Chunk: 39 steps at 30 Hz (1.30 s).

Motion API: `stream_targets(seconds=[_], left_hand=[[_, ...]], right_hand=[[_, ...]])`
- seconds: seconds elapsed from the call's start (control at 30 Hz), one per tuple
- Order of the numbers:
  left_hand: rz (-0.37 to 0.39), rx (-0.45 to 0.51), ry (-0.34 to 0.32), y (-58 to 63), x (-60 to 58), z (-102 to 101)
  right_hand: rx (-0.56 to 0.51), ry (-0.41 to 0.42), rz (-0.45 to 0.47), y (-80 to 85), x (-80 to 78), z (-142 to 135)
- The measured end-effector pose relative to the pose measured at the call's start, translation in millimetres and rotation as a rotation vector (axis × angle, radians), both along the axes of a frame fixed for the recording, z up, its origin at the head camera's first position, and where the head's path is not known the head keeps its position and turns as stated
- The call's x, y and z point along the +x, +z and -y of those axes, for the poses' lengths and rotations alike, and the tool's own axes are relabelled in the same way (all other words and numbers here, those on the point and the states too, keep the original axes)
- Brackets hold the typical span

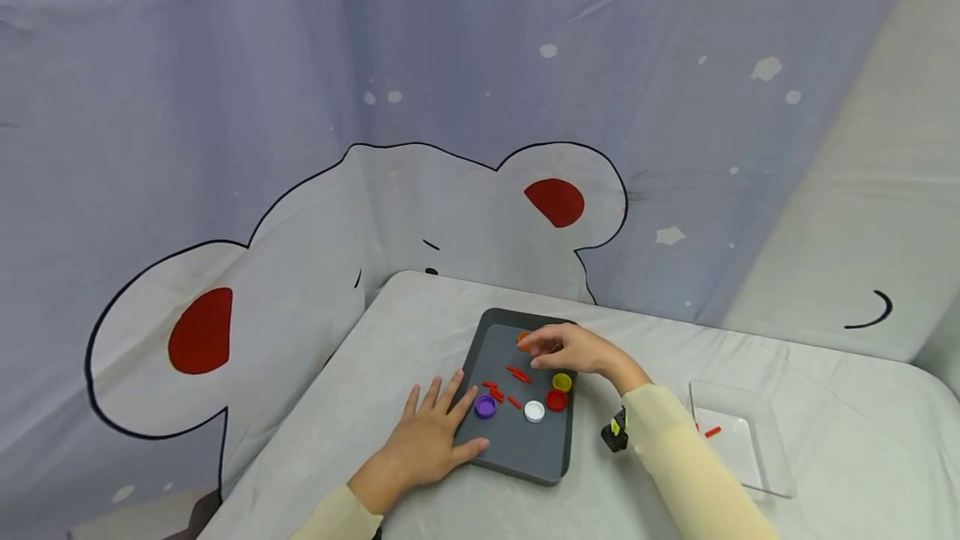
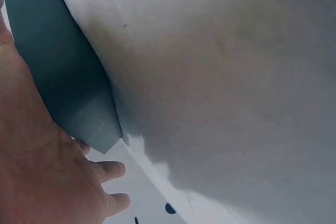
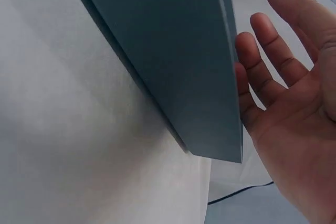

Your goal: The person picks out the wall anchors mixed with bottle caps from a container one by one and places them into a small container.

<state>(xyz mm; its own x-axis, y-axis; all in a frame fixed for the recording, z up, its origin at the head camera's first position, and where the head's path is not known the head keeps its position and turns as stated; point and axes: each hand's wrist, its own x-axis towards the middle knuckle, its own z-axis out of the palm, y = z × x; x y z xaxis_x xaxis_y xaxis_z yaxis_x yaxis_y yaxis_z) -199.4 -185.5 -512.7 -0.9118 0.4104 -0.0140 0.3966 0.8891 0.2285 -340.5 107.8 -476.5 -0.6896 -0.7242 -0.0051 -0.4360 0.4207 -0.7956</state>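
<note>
A grey tray (image 1: 517,452) lies on the white-covered table, holding an orange cap (image 1: 522,338), a yellow cap (image 1: 562,382), a red cap (image 1: 557,400), a white cap (image 1: 534,412) and a purple cap (image 1: 485,406). Several small red sticks (image 1: 519,374) are scattered between them. My left hand (image 1: 427,440) rests with spread fingers along the tray's left edge, thumb over the near corner. Over the far end, my right hand (image 1: 573,350) hovers with bent, separated fingers; its fingertips overlap the orange cap in the head view. In the right wrist view, no object shows between those fingers.
A clear plastic box (image 1: 776,461) stands to the right of the tray, with a red stick (image 1: 712,432) inside. Behind the table hangs a printed cloth (image 1: 450,215). A small black device (image 1: 615,433) shows by the right sleeve.
</note>
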Motion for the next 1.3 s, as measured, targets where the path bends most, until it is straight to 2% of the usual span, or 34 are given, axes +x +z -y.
stream_targets(seconds=[0.27,0.47,0.63,0.87,1.0,1.3], left_hand=[[-0.003,0.005,-0.009,0.0,-0.4,1.6],[-0.014,0.029,-0.02,-1.3,0.4,2.4],[-0.015,0.004,-0.006,-5.8,-2.7,3.9],[-0.016,-0.008,-0.002,-12.1,-4.6,5.0],[-0.003,-0.015,0.005,-12.1,-4.7,5.1],[-0.013,-0.009,-0.007,-10.9,-3.6,5.5]], right_hand=[[0.073,0.077,0.007,-8.4,-17.9,13.7],[0.146,0.108,-0.054,-13.7,-24.8,21.4],[0.214,0.092,-0.102,-13.4,-26.5,24.5],[0.251,0.089,-0.117,-16.9,-24.7,30.2],[0.264,0.08,-0.128,-19.6,-24.1,32.5],[0.285,0.127,-0.132,-19.9,-22.9,38.4]])
